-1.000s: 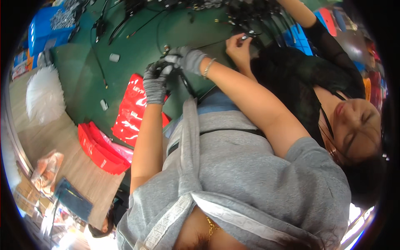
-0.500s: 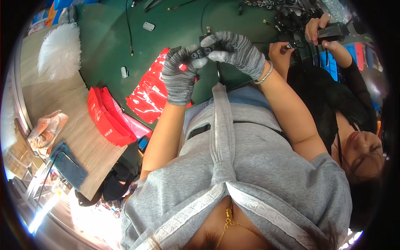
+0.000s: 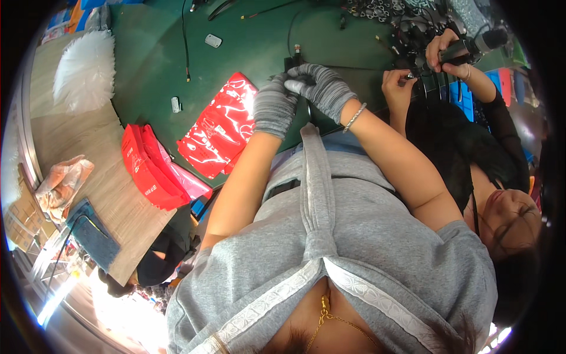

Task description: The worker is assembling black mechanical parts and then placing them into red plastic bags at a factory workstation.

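Note:
My left hand (image 3: 275, 106) and my right hand (image 3: 324, 88), both in grey knitted gloves, meet over the green table. Their fingers are pinched together, closed on a small black part that they now mostly hide. Just beyond the fingertips shows a black block (image 3: 288, 63) with a metal connector (image 3: 297, 50) on top. Whether that block is joined to the held part I cannot tell. A dark cable (image 3: 309, 109) comes down below my hands toward my lap.
Red glossy packages (image 3: 218, 127) lie left of my hands, with more red bags (image 3: 152, 171) on the wooden board (image 3: 132, 212). Small silver tags (image 3: 213, 41) and thin cables (image 3: 186, 47) lie beyond. At right a co-worker's hands (image 3: 398, 88) handle black parts.
My hands have drawn closer together, the left moving right, and now cover the black part that showed between them. The co-worker's upper hand has shifted slightly left with its black part.

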Demonstrator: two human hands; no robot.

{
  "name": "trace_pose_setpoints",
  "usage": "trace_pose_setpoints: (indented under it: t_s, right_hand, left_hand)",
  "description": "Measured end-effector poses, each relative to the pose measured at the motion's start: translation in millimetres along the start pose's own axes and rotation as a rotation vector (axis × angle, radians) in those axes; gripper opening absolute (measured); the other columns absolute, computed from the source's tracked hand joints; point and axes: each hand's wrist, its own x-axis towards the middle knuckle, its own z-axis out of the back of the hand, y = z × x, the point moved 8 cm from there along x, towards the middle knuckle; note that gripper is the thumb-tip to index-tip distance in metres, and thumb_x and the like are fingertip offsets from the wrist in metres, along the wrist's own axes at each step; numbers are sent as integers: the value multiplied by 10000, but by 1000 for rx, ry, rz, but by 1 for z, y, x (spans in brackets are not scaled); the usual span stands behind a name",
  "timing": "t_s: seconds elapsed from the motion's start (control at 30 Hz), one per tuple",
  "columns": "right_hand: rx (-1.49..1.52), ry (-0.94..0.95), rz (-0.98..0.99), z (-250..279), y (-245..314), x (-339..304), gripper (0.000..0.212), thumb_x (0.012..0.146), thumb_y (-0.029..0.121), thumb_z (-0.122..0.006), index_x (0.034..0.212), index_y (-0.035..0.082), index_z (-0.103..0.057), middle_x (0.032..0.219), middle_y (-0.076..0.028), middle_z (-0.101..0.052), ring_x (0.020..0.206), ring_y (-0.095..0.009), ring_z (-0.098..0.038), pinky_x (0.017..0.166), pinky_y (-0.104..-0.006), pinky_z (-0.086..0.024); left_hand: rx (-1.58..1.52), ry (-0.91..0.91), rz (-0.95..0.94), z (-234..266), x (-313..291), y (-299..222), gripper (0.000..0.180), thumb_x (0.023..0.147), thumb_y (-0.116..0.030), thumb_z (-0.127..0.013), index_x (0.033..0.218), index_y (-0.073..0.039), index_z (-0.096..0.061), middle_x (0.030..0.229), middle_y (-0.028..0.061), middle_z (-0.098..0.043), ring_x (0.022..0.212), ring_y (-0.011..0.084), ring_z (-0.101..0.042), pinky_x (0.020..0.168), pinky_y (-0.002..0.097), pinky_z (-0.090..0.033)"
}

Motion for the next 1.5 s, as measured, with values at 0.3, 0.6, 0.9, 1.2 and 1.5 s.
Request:
trace_pose_setpoints:
  t_s: [0.3, 0.6, 0.9, 1.2, 1.5]
  right_hand:
    - [121, 56, -24, 0, -38, 22, 306, 760, 117, -774, 1047, 65, -680, 897, -48, -679, 823, -131, -620, 820, -270, -507]
    - [-710, -102, 679, -3, 19, 25, 269, 773, 162, -682, 1041, 164, -678, 1037, -48, -637, 961, -260, -606, 877, -376, -498]
    - [-943, -208, 717, -12, 11, 21, 240, 803, 180, -643, 1039, 186, -687, 1062, -24, -639, 977, -238, -605, 849, -364, -509]
    - [-356, -604, 180, 171, -22, 101, 182, 819, -65, -564, 967, 12, -635, 965, -81, -651, 863, -171, -603, 788, -281, -505]
    - [-953, -806, -227, 290, -12, 106, 554, 840, 356, -613, 1316, 104, -487, 1440, -218, -378, 1278, -399, -436, 1032, -459, -412]
  left_hand:
    - [-454, 255, 16, -51, -8, 36, 355, 860, -80, -636, 1195, -25, -529, 1049, 122, -589, 930, 249, -630, 817, 329, -510]
    - [-780, 80, 199, -20, 10, 48, 408, 796, -120, -734, 1173, -48, -596, 1046, 122, -649, 929, 238, -633, 832, 331, -501]
    - [-714, 124, 12, -43, 34, 60, 249, 797, -112, -715, 1027, -42, -646, 949, 137, -672, 898, 268, -643, 798, 359, -492]
    - [-417, 59, -47, -33, 37, 54, 339, 843, -153, -705, 1137, -7, -619, 1021, 130, -649, 965, 209, -627, 864, 319, -483]
    - [-482, 18, -58, -48, 35, 64, 384, 857, -302, -671, 1156, -69, -608, 1069, 141, -650, 979, 305, -636, 827, 370, -508]
